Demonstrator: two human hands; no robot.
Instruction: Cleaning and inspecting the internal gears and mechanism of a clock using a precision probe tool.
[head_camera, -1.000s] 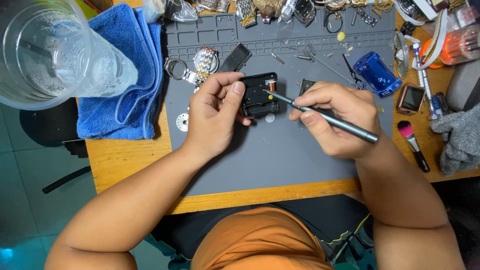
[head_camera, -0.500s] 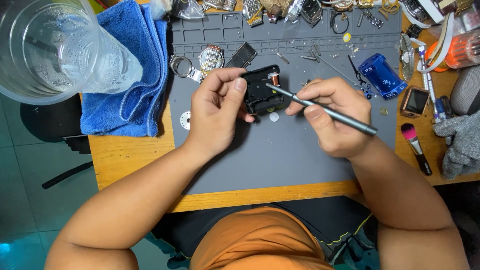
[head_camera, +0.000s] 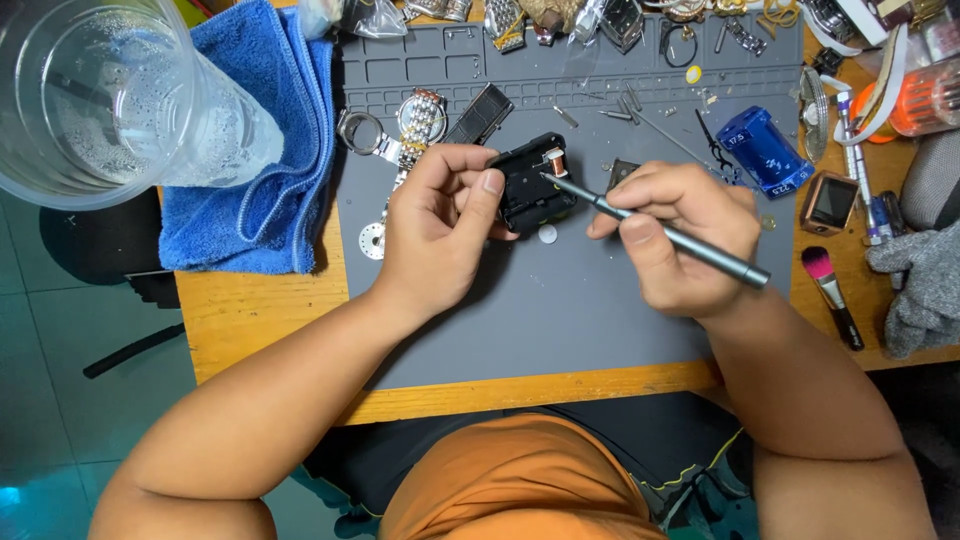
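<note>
I see my left hand gripping a black clock movement on the grey mat; my right hand grips a screwdriver touching it. Bare mat lies toward the counter edge.

The left hand covers the near left side of the black clock movement; where the screwdriver tip meets it is too small to tell. Watch parts along the worktop's far edge and the clear plastic cup are cropped

black module, grey mat, blue towel, orange shirt
</note>
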